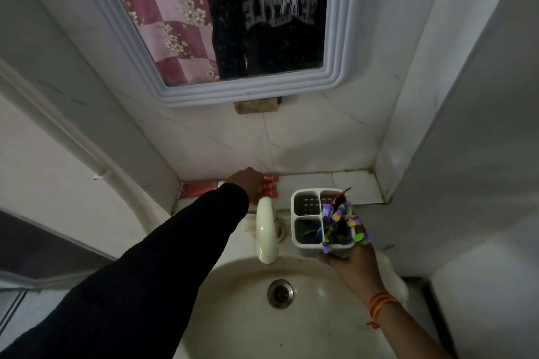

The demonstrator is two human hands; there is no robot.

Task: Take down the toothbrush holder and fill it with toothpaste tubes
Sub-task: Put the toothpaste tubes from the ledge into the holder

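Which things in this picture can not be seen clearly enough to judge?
- Head view: the left hand covers the middle of the red toothpaste tubes, so their count and the grip stay unclear.
- The holder compartments are too dark to identify contents.
- The holder hides the right hand fingers.

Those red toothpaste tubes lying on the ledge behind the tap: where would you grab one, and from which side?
Judging by their pose, grip one of the toothpaste tubes across its body from above. They lie flat, side by side on the ledge with the wall right behind, so only the tops are free. The left hand is already there; the right hand holds the holder.
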